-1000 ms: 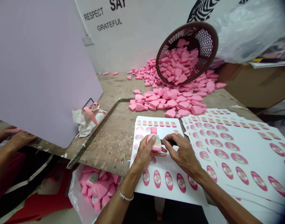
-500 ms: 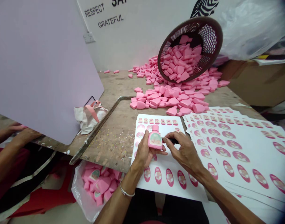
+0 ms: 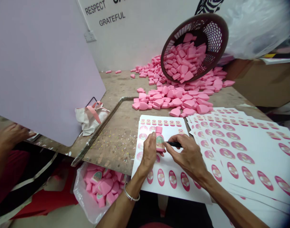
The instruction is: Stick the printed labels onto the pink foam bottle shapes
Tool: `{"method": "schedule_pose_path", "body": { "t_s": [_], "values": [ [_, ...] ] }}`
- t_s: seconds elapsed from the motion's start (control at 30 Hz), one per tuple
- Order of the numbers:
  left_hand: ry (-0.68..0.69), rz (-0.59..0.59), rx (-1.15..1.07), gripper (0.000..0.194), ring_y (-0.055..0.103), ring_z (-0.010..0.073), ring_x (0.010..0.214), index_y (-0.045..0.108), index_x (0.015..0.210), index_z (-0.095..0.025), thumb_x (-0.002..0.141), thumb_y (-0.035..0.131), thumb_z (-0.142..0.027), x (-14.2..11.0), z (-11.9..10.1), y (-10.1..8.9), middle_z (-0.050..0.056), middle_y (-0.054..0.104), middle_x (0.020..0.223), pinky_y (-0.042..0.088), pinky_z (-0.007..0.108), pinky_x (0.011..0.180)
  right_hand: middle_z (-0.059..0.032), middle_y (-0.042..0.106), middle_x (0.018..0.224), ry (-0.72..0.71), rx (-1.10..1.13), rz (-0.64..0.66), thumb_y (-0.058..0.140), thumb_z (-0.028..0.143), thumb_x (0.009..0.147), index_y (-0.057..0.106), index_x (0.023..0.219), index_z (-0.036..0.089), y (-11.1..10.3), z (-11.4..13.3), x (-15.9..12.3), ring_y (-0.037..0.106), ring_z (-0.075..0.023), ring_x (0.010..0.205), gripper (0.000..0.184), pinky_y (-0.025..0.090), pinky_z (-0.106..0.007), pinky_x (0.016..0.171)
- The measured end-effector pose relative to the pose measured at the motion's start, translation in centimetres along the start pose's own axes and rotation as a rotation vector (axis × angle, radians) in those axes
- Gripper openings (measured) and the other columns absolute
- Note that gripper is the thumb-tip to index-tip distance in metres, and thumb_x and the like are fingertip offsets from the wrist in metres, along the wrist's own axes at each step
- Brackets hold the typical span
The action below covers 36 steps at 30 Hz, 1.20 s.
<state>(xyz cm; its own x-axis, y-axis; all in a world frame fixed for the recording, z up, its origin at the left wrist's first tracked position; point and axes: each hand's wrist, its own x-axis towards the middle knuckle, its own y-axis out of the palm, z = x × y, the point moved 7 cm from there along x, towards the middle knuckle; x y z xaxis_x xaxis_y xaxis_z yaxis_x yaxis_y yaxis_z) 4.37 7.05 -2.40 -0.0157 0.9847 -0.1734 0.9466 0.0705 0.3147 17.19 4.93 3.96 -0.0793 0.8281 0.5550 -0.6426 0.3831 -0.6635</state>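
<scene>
My left hand (image 3: 148, 153) is closed around a small pink bottle (image 3: 159, 142) with a green and cream label on its front. The bottle stands roughly upright, cap at the top. From the right, my right hand (image 3: 189, 155) grips a slim black pen-like tool (image 3: 174, 144); its exact kind I cannot make out. Thumb and fingertips of that hand are close to the bottle's right edge, and whether they touch it is unclear. Beneath both hands lies a white sheet of pink stickers (image 3: 174, 161).
Loose pink bottles (image 3: 175, 102) are heaped behind the sheet, spilling from a tipped brown basket (image 3: 164, 60). More sticker sheets (image 3: 259, 152) fan out at right. A plastic bag of labelled bottles (image 3: 103, 186) hangs below the table edge. Another person's hand (image 3: 14, 134) is at far left, beside a lilac panel (image 3: 47, 69).
The bottle has turned in my left hand, so its front shows narrower. My left fingers now wrap over its side. The other person's hands have shifted left.
</scene>
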Motion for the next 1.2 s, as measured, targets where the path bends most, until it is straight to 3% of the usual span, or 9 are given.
{"method": "schedule_pose_path", "body": {
  "t_s": [0.1, 0.2, 0.4, 0.47, 0.53, 0.63, 0.7, 0.97, 1.2],
  "values": [
    [0.064, -0.041, -0.002, 0.039, 0.059, 0.0148, 0.056, 0.058, 0.076, -0.020, 0.075, 0.062, -0.059, -0.3, -0.8, 0.1, 0.001, 0.060, 0.064, 0.042, 0.023, 0.045, -0.0020, 0.064, 0.069, -0.130, -0.165, -0.062, 0.061, 0.032, 0.084, 0.057, 0.078, 0.021, -0.5, 1.2, -0.5, 0.054, -0.0180, 0.067, 0.014, 0.036, -0.035, 0.070],
    [0.025, -0.019, -0.008, 0.044, 0.060, 0.0157, 0.056, 0.058, 0.079, -0.018, 0.079, 0.055, -0.062, -0.9, -1.0, 0.6, 0.002, 0.059, 0.064, 0.042, 0.023, 0.046, -0.0033, 0.064, 0.071, -0.220, -0.392, -0.071, 0.058, 0.033, 0.088, 0.060, 0.090, 0.020, -0.5, 2.0, -1.1, 0.052, -0.0192, 0.069, 0.013, 0.033, -0.037, 0.072],
    [-0.002, -0.023, -0.024, 0.060, 0.063, 0.0161, 0.057, 0.058, 0.098, -0.013, 0.079, 0.049, -0.068, -1.2, -0.8, 1.1, 0.005, 0.060, 0.075, 0.045, 0.023, 0.045, -0.0068, 0.059, 0.070, -0.120, -0.662, -0.146, 0.050, 0.034, 0.092, 0.059, 0.117, 0.019, -2.1, 0.9, -1.0, 0.048, -0.0224, 0.071, 0.031, 0.029, -0.038, 0.068],
    [-0.018, -0.028, -0.063, 0.063, 0.065, 0.0182, 0.062, 0.059, 0.096, -0.011, 0.080, 0.046, -0.070, -1.0, -0.4, 0.9, 0.008, 0.062, 0.077, 0.049, 0.025, 0.049, -0.0089, 0.060, 0.075, -0.028, -0.583, -0.197, 0.049, 0.034, 0.092, 0.061, 0.115, 0.018, -3.2, -0.1, -0.6, 0.050, -0.0235, 0.074, 0.031, 0.031, -0.039, 0.068],
    [-0.047, -0.008, -0.110, 0.065, 0.065, 0.0197, 0.063, 0.060, 0.093, -0.009, 0.080, 0.044, -0.071, -0.8, -0.1, 0.9, 0.008, 0.063, 0.074, 0.053, 0.029, 0.052, -0.0090, 0.063, 0.082, 0.055, -0.303, -0.166, 0.051, 0.038, 0.090, 0.062, 0.111, 0.019, -3.5, -1.3, -0.1, 0.053, -0.0227, 0.076, 0.030, 0.037, -0.038, 0.069],
    [-0.089, 0.067, -0.170, 0.066, 0.066, 0.0207, 0.063, 0.061, 0.093, -0.009, 0.082, 0.040, -0.071, -0.9, 0.3, 1.4, 0.007, 0.063, 0.069, 0.055, 0.033, 0.055, -0.0047, 0.066, 0.086, 0.185, 0.211, 0.072, 0.058, 0.044, 0.085, 0.065, 0.101, 0.022, -1.4, -2.4, 0.6, 0.057, -0.0182, 0.072, 0.028, 0.044, -0.032, 0.064],
    [-0.093, 0.101, -0.186, 0.064, 0.066, 0.0202, 0.065, 0.061, 0.094, -0.010, 0.083, 0.041, -0.069, -1.0, 0.3, 1.7, 0.008, 0.065, 0.073, 0.056, 0.032, 0.056, -0.0025, 0.065, 0.079, 0.271, 0.375, 0.192, 0.062, 0.046, 0.082, 0.065, 0.093, 0.021, 0.1, -2.4, 0.7, 0.057, -0.0163, 0.067, 0.027, 0.045, -0.029, 0.060],
    [-0.104, 0.120, -0.112, 0.063, 0.066, 0.0188, 0.062, 0.062, 0.095, -0.009, 0.082, 0.043, -0.068, -0.6, 1.1, 1.0, 0.010, 0.067, 0.075, 0.052, 0.026, 0.050, -0.0006, 0.063, 0.070, 0.344, 0.437, 0.310, 0.063, 0.040, 0.080, 0.063, 0.077, 0.019, 1.8, -1.6, 1.0, 0.056, -0.0154, 0.066, 0.021, 0.045, -0.028, 0.062],
    [-0.184, 0.283, -0.166, 0.062, 0.059, 0.0160, 0.047, 0.060, 0.082, -0.009, 0.084, 0.039, -0.067, -0.7, 0.9, 2.0, 0.007, 0.062, 0.058, 0.038, 0.021, 0.036, 0.0002, 0.058, 0.063, 0.477, 0.498, 0.359, 0.061, 0.048, 0.078, 0.063, 0.071, 0.017, 1.7, -1.9, 0.6, 0.051, -0.0137, 0.060, 0.031, 0.042, -0.026, 0.057]
  ]
}}
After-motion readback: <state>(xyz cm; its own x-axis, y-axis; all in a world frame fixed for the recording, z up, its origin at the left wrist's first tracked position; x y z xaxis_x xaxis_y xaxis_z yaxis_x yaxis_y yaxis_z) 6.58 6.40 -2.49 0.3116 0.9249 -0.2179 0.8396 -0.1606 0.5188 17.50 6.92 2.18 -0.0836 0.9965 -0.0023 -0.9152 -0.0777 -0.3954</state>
